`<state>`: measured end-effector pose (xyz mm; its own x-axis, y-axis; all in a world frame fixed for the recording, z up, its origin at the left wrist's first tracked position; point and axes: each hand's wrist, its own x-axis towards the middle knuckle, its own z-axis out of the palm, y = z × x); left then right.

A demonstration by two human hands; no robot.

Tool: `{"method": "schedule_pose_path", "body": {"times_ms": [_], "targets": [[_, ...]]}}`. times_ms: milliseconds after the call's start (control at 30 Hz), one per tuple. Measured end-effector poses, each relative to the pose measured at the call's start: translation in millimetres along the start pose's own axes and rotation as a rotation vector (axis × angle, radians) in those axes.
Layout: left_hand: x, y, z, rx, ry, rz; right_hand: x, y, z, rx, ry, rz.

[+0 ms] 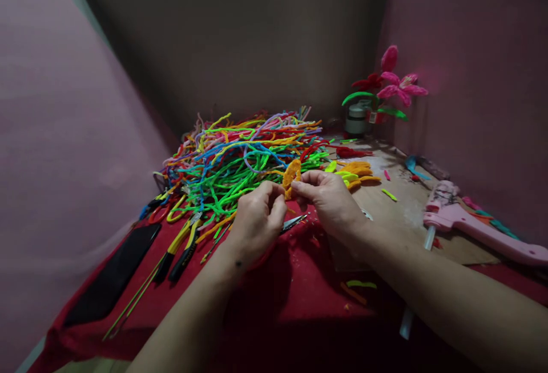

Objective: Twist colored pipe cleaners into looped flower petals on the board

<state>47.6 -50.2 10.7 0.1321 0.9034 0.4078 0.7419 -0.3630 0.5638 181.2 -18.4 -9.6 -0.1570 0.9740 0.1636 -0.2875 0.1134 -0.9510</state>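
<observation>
An orange fuzzy pipe-cleaner piece (291,174), bent into a loop, stands up between my two hands near the middle of the view. My right hand (327,199) pinches it from the right with thumb and forefinger. At its lower left, my left hand (259,216) has its fingers closed at the base of the loop. Below and partly behind the hands, scissors (293,223) lie on the red cloth, their handles hidden. Orange and yellow petal-like pieces (355,173) rest just beyond my right hand.
A large heap of coloured pipe cleaners (240,161) lies behind my hands. Pliers (185,247) and a black phone-like slab (113,273) are at left. On the right are a pink glue gun (475,221), a cardboard sheet (402,213) and fuzzy flowers (402,84) by a small jar (356,119).
</observation>
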Motion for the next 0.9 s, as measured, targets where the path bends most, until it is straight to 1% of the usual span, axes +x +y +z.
{"method": "schedule_pose_path", "body": {"times_ms": [100,167,267,333,400,467,533,600,667,800,900], "targets": [[-3,-2,6.9,0.162,0.094,0.138,0,1,-1,0.034,-0.008,0.013],[-3,-4,10.3,0.240,0.129,0.189,0,1,0,0.037,-0.009,0.023],[-3,-5,13.4,0.299,0.162,0.231,-1,0,0,0.026,0.011,0.015],[-3,-5,13.8,0.315,0.151,0.263,-1,0,0,0.017,0.020,0.006],[-3,-5,12.3,0.314,0.113,0.316,0,0,-1,0.010,0.019,0.004],[-3,-5,8.7,0.284,0.047,0.378,1,0,-1,0.034,0.007,0.037],[-1,-5,3.9,0.235,-0.017,0.414,1,0,-1,0.089,-0.019,0.101],[1,-6,-0.3,0.193,-0.058,0.417,2,1,-1,0.152,-0.038,0.155],[3,-7,-2.0,0.188,-0.060,0.393,3,2,-1,0.204,-0.049,0.179],[1,-8,2.5,0.289,0.036,0.353,4,2,-2,0.272,-0.040,0.201],[-2,-5,7.7,0.343,0.075,0.348,5,2,-1,0.290,-0.016,0.197]]}}
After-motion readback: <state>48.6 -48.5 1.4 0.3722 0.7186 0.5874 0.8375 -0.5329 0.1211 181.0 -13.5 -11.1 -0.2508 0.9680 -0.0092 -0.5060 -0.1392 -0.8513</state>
